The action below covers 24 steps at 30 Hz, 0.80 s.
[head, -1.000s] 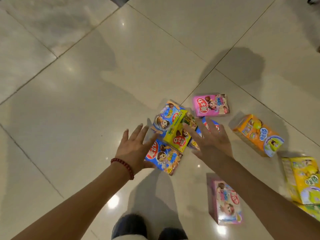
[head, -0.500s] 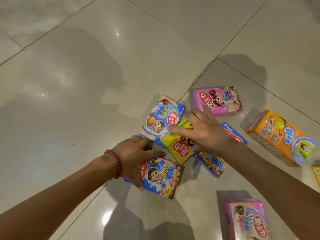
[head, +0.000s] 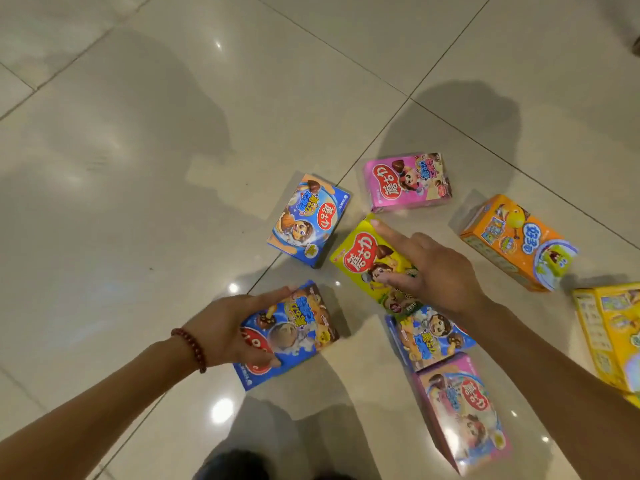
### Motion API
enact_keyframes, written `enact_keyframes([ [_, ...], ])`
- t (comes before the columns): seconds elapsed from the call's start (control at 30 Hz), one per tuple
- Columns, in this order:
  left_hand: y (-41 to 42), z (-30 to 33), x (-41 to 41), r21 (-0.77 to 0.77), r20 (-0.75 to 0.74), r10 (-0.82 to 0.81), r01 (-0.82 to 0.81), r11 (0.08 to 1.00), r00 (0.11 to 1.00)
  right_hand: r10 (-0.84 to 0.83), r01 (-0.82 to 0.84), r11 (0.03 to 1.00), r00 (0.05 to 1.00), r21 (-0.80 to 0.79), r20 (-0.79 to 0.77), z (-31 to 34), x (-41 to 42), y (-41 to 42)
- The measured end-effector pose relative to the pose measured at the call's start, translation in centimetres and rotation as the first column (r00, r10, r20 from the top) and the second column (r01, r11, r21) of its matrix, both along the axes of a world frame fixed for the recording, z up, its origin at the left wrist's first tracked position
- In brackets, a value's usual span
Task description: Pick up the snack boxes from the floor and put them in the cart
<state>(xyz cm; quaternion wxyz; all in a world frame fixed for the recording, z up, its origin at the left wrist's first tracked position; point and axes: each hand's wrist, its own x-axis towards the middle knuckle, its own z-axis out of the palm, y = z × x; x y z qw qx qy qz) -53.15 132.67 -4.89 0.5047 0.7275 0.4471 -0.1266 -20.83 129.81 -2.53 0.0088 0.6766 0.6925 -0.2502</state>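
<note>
Several snack boxes lie on the tiled floor. My left hand [head: 227, 327], with a red bead bracelet, grips a blue box [head: 294, 332] by its left side, thumb on its front face. My right hand [head: 429, 271] grips a yellow box [head: 360, 259], index finger along its top edge and thumb on its face. Another blue box [head: 308, 220] lies just beyond, and a third blue box [head: 427, 337] sits under my right wrist. A pink box [head: 407, 181] lies farther off, and a second pink box [head: 460, 410] lies near me. No cart is in view.
An orange box [head: 516, 240] lies at the right, and a larger yellow box [head: 609, 330] is cut off by the right edge. Glossy beige floor tiles [head: 138, 168] stretch to the left and far side. My dark shoes [head: 242, 469] show at the bottom.
My left hand closed around the blue box and turned it. My right hand took hold of the yellow box and shifted it, uncovering the blue box beneath. The view moved closer to the floor.
</note>
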Motion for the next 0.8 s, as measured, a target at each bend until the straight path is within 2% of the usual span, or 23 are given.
enact_keyframes([
  [0.1,-1.7,4.7,-0.9,-0.048,0.075,0.226,-0.223,0.974,0.971,-0.139,0.135,0.99,0.983,-0.039,-0.12,3.8,-1.0,-2.2],
  [0.23,-4.1,12.2,-1.7,-0.09,0.145,0.435,-0.426,0.9,0.889,-0.302,0.279,0.953,0.902,-0.115,-0.308,11.1,-3.0,-4.9],
  [0.4,-6.0,23.1,-2.0,-0.127,0.228,0.599,-0.587,0.8,0.768,-0.51,0.482,0.854,0.698,-0.197,-0.503,22.0,-5.5,-6.8],
  [0.53,-6.6,31.9,-2.1,-0.116,0.28,0.664,-0.662,0.74,0.693,-0.536,0.531,0.828,0.653,-0.182,-0.535,31.3,-7.3,-7.1],
  [0.6,-6.5,36.0,-2.0,-0.099,0.304,0.719,-0.73,0.676,0.624,-0.552,0.554,0.809,0.598,-0.197,-0.582,35.4,-8.0,-6.9],
  [0.73,-6.7,43.5,-2.0,-0.177,0.371,0.816,-0.829,0.53,0.442,-0.568,0.58,0.783,0.519,-0.224,-0.639,43.1,-10.5,-6.7],
  [0.8,-7.1,47.6,-2.1,-0.166,0.401,0.827,-0.857,0.488,0.394,-0.576,0.593,0.768,0.471,-0.244,-0.668,46.5,-11.9,-7.0],
])
